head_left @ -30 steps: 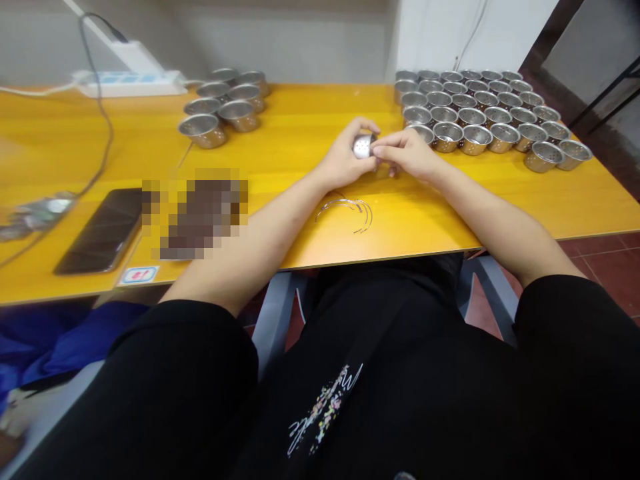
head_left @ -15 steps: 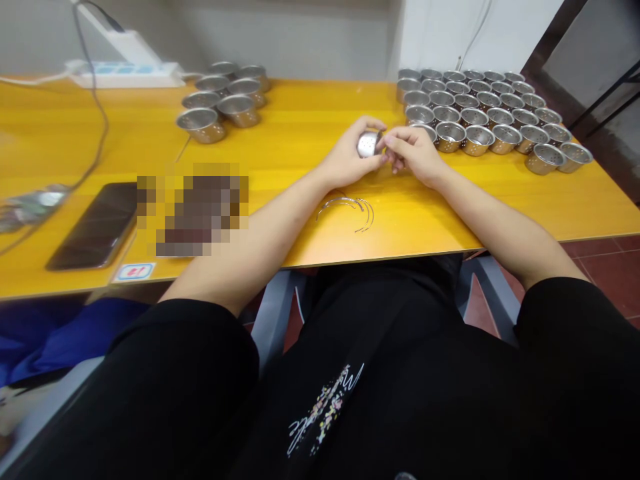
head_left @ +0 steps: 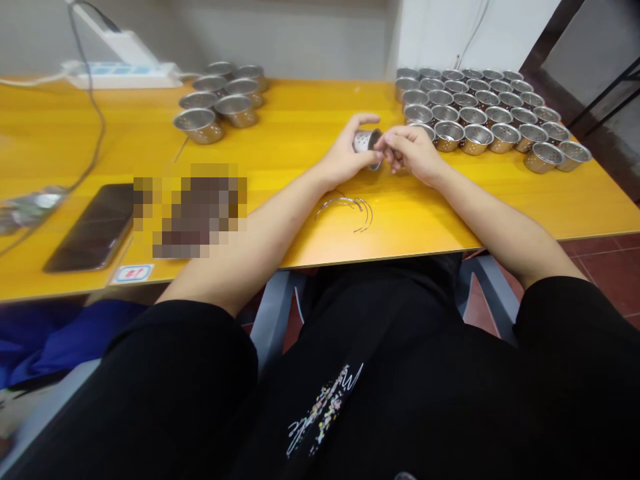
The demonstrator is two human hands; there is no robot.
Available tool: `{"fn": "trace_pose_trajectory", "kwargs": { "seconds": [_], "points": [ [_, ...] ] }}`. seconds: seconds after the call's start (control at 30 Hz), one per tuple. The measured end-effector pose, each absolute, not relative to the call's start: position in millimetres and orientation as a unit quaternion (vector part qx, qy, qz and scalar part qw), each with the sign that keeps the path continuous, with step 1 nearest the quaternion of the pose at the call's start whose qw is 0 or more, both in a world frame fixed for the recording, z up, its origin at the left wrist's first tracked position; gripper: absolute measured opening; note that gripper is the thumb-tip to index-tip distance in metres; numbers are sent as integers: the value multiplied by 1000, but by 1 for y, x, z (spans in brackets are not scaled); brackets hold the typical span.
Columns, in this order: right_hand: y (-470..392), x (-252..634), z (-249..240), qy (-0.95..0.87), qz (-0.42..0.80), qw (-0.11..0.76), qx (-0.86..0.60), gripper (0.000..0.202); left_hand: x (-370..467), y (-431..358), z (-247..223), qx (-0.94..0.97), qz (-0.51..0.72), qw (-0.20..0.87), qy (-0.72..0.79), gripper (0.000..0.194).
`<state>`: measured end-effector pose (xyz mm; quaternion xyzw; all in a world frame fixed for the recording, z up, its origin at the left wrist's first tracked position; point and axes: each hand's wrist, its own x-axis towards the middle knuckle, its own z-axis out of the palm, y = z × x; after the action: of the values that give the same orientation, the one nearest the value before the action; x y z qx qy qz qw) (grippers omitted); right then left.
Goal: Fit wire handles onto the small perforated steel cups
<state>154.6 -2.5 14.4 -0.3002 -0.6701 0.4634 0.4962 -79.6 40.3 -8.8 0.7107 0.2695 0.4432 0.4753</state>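
Observation:
A small perforated metal cup [head_left: 362,141] lies on its side in my left hand [head_left: 345,157], its mouth turned to the right. My left thumb presses along its near side, while one finger stretches out above it. At the cup's mouth is my right hand [head_left: 411,153], its thumb and fingertips pinched together. Whatever the pinch holds, if anything, is too small to make out. Nearer to me, several thin curved wires [head_left: 356,204] rest on the yellow table [head_left: 415,223].
Rows of similar metal cups [head_left: 477,139] stand upright at the back right, and a smaller group [head_left: 198,127] at the back left. A black phone [head_left: 93,227], a blurred-out item [head_left: 197,207], a power strip [head_left: 123,75] and a hanging cable [head_left: 95,120] are on the left.
The cup has turned in my left hand, so its mouth now shows toward the right. My left index finger has straightened above it. My right hand has stayed nearly in place.

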Motion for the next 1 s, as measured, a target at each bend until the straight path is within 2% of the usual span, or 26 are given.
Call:
{"fn": "trace_pose_trajectory", "kwargs": {
  "seconds": [0.2,0.47,0.67,1.0],
  "points": [
    [-9,155,23,-661,446,492,-348,66,-80,46,-12,714,443,462,283,81],
    [-13,156,28,-665,460,477,-346,66,-80,42,-9,725,434,456,279,83],
    [-18,152,29,-654,480,451,-372,44,-76,36,-4,731,422,468,263,81],
    [-26,142,39,-629,465,447,-433,34,-74,40,-7,756,414,435,262,77]
  ]
}}
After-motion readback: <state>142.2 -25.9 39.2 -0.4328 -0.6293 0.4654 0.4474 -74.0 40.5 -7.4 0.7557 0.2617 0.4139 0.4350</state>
